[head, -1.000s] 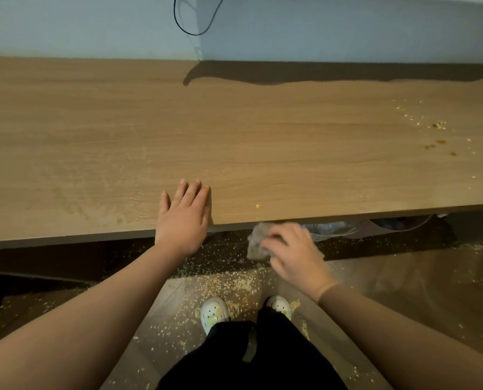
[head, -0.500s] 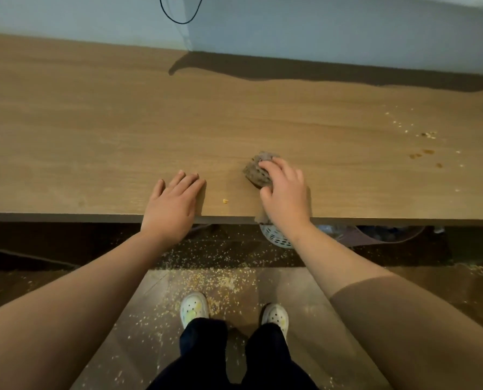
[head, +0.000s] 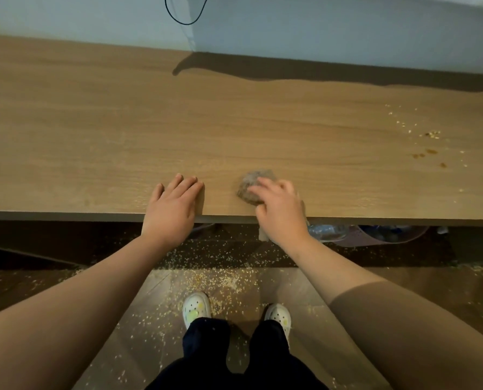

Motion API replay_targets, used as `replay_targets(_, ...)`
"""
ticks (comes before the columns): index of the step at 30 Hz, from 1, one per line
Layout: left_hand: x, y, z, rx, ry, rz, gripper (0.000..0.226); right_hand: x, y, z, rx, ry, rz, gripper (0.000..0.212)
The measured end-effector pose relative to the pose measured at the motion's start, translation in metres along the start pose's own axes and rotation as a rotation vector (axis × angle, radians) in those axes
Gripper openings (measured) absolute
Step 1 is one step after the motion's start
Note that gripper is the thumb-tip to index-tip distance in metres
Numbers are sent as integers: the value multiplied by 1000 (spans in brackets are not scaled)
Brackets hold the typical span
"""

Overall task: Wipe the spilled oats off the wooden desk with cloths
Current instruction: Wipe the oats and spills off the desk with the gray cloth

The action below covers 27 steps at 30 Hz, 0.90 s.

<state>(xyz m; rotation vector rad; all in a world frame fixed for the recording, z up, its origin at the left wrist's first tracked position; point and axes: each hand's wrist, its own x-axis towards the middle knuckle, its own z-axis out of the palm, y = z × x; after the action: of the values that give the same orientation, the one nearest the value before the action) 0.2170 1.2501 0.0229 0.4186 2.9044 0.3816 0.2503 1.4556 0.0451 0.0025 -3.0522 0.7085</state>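
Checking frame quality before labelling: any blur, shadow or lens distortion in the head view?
Head view: the right hand on the crumpled grey cloth is motion-blurred, while the flat left hand is sharp; a dark shadow band lies along the back of the light wooden desk below the wall; wide-angle distortion bows the desk edges; the scattered oats at far right are small but visible.

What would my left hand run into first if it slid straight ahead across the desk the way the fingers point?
Nothing, as far as the picture shows. The left hand lies flat at the near edge of the desk, fingers pointing away and slightly right. Bare wood lies ahead up to the wall; the cloth sits off to its right.
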Motion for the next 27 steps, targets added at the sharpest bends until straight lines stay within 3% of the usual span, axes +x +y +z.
replay_targets(3, 2, 2, 0, 15, -4, 14, 46, -16, -5, 6, 13, -181, -265, 34)
replay_targets(5, 4, 4, 0, 21, -4, 23, 46, -22, -2, 3, 42, -188, -451, 29)
replay_targets(6, 5, 7, 0, 20, -8, 29, 46, -18, 1, 2, 64, -150, -403, 28)
replay_targets(8, 7, 13, 0, 16, -28, 51, 46, -9, 8, 0, 91, 12, -111, 34)
replay_targets(10, 9, 24, 2, 14, -52, 68, 45, -7, 13, -3, 5, 25, 82, 41)
replay_targets(13, 15, 42, 4, -17, -44, 21, 46, -11, 23, -12, 8, -195, -120, 39)
replay_targets(15, 19, 53, 6, -45, -31, -52, 46, -17, 39, -25, 67, -196, -180, 34)
replay_targets(18, 25, 79, 11, -24, -62, -39, 47, -17, 83, -50, 165, 150, 126, 36)
replay_targets(20, 31, 104, 17, 3, -99, 12, 50, -18, 119, -65, 103, 283, 317, 41)
replay_targets(23, 41, 147, 29, 49, -140, 57, 53, -23, 157, -74, -76, 124, 380, 48)
replay_targets(27, 54, 199, 43, 90, -157, 74, 54, -33, 171, -71, -171, 19, 204, 50)
